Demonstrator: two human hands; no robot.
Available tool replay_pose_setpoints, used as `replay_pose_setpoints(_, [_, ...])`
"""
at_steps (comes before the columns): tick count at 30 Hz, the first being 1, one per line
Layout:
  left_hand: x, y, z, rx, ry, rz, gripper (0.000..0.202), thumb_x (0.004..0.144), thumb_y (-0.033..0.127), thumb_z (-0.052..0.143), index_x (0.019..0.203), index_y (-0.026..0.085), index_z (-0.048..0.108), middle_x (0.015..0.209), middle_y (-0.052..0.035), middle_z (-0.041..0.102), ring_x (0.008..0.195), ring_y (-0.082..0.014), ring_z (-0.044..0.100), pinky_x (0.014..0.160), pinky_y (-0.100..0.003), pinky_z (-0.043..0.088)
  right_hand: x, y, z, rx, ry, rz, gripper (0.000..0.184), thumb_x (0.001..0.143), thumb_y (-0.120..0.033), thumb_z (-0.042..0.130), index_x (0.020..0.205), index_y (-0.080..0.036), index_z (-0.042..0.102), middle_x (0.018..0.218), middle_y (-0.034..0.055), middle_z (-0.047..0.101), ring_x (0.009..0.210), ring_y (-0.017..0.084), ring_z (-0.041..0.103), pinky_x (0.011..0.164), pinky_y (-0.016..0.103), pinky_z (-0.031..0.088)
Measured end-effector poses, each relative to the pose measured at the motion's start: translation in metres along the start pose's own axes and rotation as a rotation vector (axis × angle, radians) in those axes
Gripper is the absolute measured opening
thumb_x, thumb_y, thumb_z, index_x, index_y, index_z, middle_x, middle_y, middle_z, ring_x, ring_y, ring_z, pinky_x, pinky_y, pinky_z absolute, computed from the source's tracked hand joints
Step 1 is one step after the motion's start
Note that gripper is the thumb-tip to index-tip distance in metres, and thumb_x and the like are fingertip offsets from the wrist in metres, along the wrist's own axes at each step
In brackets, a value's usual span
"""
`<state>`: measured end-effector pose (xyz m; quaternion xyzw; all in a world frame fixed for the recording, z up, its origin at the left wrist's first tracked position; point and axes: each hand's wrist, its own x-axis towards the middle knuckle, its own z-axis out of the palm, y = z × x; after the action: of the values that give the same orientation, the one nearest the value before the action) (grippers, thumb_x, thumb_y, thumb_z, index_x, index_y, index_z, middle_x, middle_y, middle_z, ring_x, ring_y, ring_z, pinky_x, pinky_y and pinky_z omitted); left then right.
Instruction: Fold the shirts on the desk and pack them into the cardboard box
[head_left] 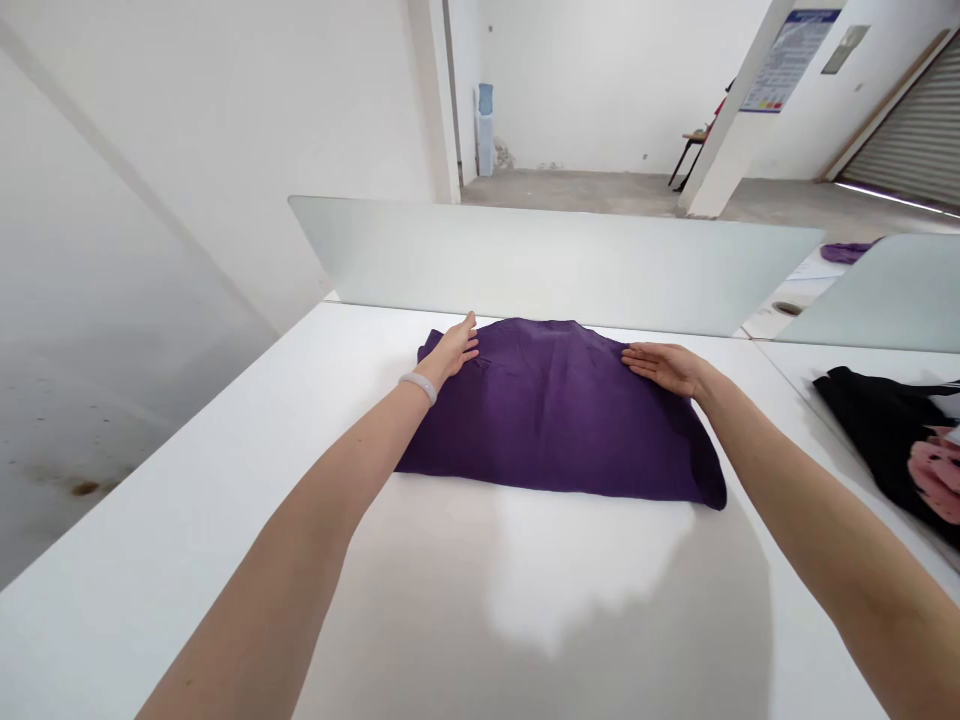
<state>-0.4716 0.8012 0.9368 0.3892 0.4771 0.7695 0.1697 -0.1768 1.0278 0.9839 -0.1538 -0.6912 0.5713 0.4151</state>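
A purple cloth garment (551, 420) lies spread on the white table (420, 580), its top edge close to the frosted divider. What kind of garment it is does not show. My left hand (456, 346) rests at its upper left corner, fingers extended and slightly apart. A pale bangle (420, 386) circles that wrist. On the upper right edge lies my right hand (664, 367), palm down and fingers stretched out. The cloth's lower right corner curls up a little.
Behind the cloth stands a frosted divider panel (555, 260). On the right, a black garment with a pink print (885, 430) lies on the adjoining table. Beyond the panels are another purple cloth (846, 252), a tape roll (786, 308) and a water dispenser (485, 140).
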Motion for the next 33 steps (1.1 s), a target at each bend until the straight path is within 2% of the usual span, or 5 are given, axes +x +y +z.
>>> replay_pose_setpoints(5, [-0.02, -0.003, -0.017, 0.237, 0.062, 0.198, 0.039, 0.089, 0.041, 0.055, 0.119, 0.017, 0.06, 0.135, -0.0152, 0.055, 0.119, -0.0233, 0.054, 0.093, -0.033, 0.044, -0.03, 0.003, -0.003, -0.144, 0.028, -0.178, 0.019, 0.069, -0.016, 0.08, 0.084, -0.011, 0.069, 0.097, 0.0111, 0.071, 0.09, 0.016, 0.067, 0.086, 0.027, 0.055])
replay_pose_setpoints(9, [-0.069, -0.003, -0.05, 0.501, 0.062, 0.354, 0.034, 0.083, 0.038, 0.059, 0.111, 0.019, 0.067, 0.118, -0.0085, 0.067, 0.108, -0.0221, 0.059, 0.094, -0.033, 0.043, -0.076, 0.004, -0.018, -0.385, 0.084, -0.32, 0.025, 0.067, -0.028, 0.08, 0.087, -0.016, 0.072, 0.094, 0.0056, 0.072, 0.09, 0.018, 0.065, 0.085, 0.029, 0.053])
replay_pose_setpoints(18, [-0.186, -0.04, -0.115, 0.745, 0.287, 0.189, 0.028, 0.079, 0.048, 0.062, 0.091, 0.024, 0.067, 0.101, -0.0033, 0.069, 0.093, -0.0256, 0.059, 0.082, -0.032, 0.041, -0.182, 0.05, -0.069, -0.881, 0.262, -0.383, 0.032, 0.075, -0.052, 0.065, 0.087, -0.022, 0.063, 0.084, 0.002, 0.068, 0.072, 0.016, 0.059, 0.068, 0.028, 0.044])
replay_pose_setpoints(25, [-0.196, -0.063, -0.106, 0.946, 0.244, 0.192, 0.043, 0.084, 0.053, 0.045, 0.087, 0.017, 0.067, 0.094, -0.0102, 0.069, 0.087, -0.0263, 0.061, 0.081, -0.035, 0.042, -0.218, 0.073, -0.062, -0.966, 0.258, -0.316, 0.046, 0.076, -0.064, 0.055, 0.076, -0.019, 0.066, 0.068, 0.0036, 0.063, 0.057, 0.015, 0.048, 0.053, 0.028, 0.036])
replay_pose_setpoints(33, [-0.209, -0.072, -0.091, 0.875, 0.357, 0.265, 0.033, 0.085, 0.045, 0.046, 0.078, 0.019, 0.065, 0.095, -0.0094, 0.067, 0.089, -0.0248, 0.059, 0.081, -0.032, 0.041, -0.226, 0.083, -0.053, -0.968, 0.309, -0.407, 0.039, 0.068, -0.061, 0.062, 0.069, -0.023, 0.066, 0.09, 0.0074, 0.069, 0.068, 0.021, 0.057, 0.069, 0.037, 0.043])
